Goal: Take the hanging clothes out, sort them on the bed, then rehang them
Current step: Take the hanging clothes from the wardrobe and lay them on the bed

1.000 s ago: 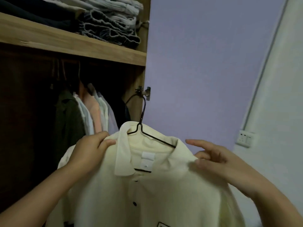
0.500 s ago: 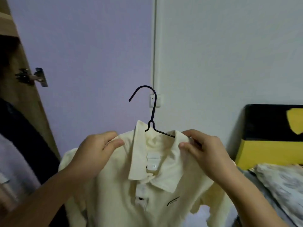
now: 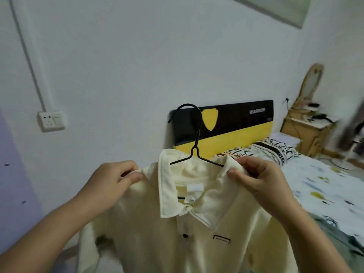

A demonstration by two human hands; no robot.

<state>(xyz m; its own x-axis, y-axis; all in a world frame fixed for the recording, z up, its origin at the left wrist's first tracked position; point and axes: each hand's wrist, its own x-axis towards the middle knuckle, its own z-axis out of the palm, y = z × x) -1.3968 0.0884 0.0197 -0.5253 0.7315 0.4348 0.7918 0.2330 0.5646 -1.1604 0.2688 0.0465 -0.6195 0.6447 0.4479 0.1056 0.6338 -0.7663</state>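
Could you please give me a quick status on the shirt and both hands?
Left hand and right hand pinch the cream shirt at its shoulders. Shirt on black hanger. Bed ahead, unobstructed.

A: What's held?
B: Cream polo shirt (image 3: pixel 157 233) on black wire hanger (image 3: pixel 194 142). Left hand (image 3: pixel 112 182) pinches one shoulder, right hand (image 3: pixel 254 178) pinches the other by the collar.
A: Bkgd?
B: Bed (image 3: pixel 315 186) w/ patterned sheet on the right, black-yellow headboard (image 3: pixel 236 129), wall socket (image 3: pixel 51 121) on the left.
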